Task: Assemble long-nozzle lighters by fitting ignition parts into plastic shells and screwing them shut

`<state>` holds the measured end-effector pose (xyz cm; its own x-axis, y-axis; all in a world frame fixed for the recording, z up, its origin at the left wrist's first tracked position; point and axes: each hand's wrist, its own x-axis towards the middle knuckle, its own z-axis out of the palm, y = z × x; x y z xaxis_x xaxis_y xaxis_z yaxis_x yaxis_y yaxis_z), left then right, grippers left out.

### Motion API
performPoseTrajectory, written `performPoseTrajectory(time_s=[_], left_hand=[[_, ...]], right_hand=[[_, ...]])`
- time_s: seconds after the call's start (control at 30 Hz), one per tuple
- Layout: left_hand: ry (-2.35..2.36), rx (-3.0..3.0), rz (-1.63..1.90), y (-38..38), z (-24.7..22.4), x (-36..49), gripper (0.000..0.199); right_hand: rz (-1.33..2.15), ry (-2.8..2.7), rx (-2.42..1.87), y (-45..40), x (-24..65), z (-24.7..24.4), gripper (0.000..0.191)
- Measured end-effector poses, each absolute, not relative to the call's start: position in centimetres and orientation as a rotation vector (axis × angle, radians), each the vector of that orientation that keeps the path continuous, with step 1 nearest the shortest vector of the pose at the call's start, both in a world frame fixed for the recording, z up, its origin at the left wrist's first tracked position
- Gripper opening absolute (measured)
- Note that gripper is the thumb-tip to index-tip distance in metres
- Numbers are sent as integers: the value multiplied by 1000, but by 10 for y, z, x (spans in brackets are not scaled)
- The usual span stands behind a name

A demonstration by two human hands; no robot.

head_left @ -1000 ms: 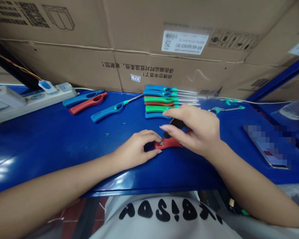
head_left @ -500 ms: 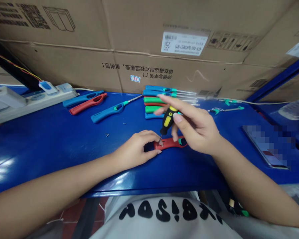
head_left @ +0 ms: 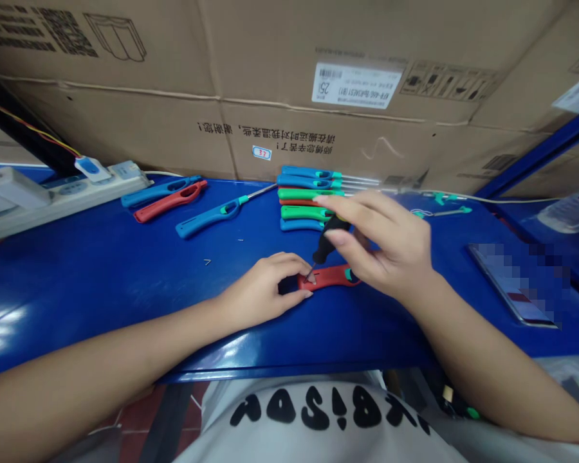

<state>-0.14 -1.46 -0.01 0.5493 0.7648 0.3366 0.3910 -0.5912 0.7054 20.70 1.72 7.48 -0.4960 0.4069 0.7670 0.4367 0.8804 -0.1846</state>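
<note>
My left hand (head_left: 263, 289) grips the near end of a red lighter (head_left: 330, 276) between thumb and fingers, pressing it to the blue table (head_left: 139, 276). Above it my right hand (head_left: 383, 247) holds a black screwdriver (head_left: 325, 245) by the handle, thumb and fingers round it. The screwdriver's shaft slants down to the left end of the red lighter, beside my left fingertips. The lighter's right end, with a teal trigger, lies partly under my right hand.
Several blue and green lighters (head_left: 302, 211) lie stacked behind my hands. A blue lighter (head_left: 207, 217), a red casing (head_left: 166, 204) and a power strip (head_left: 72, 193) are at left. Small screws (head_left: 207, 262) lie nearer. A phone (head_left: 511, 283) is at right, a cardboard box (head_left: 270, 77) behind.
My right hand has shifted slightly right and its fingers have curled round the screwdriver handle, hiding its yellow part more. The left hand and red lighter stay in place.
</note>
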Motion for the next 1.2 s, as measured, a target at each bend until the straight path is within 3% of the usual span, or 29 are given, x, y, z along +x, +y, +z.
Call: performPoseTrajectory(time_s=[0.13, 0.23, 0.3, 0.47, 0.57, 0.63, 0.8, 0.9, 0.97, 1.1, 1.2], left_hand=[[923, 2224, 864, -14, 0, -1, 11], [930, 2218, 860, -15, 0, -1, 11], [926, 2221, 858, -15, 1, -1, 11], [920, 2239, 860, -14, 0, -2, 12], [920, 2235, 873, -14, -1, -2, 13], [923, 2232, 875, -15, -1, -1, 13], [920, 2218, 867, -15, 0, -1, 11], [929, 2224, 860, -15, 1, -1, 11], [926, 2225, 853, -15, 1, -1, 11], [930, 2251, 855, -15, 1, -1, 11], [938, 2255, 858, -15, 0, -1, 10]], right_hand=[[248, -2184, -548, 18, 207, 77, 33], [39, -2153, -575, 18, 208, 76, 19], [-71, -2171, -585, 19, 208, 74, 22], [312, -2226, -524, 22, 209, 72, 37], [88, -2210, -525, 24, 213, 73, 25], [-101, -2223, -513, 25, 216, 75, 27], [217, -2237, -482, 23, 215, 76, 37], [2, -2199, -481, 19, 211, 75, 25], [-113, -2207, -514, 16, 209, 74, 29], [138, -2212, -551, 15, 204, 71, 39], [79, -2171, -530, 17, 204, 70, 27]])
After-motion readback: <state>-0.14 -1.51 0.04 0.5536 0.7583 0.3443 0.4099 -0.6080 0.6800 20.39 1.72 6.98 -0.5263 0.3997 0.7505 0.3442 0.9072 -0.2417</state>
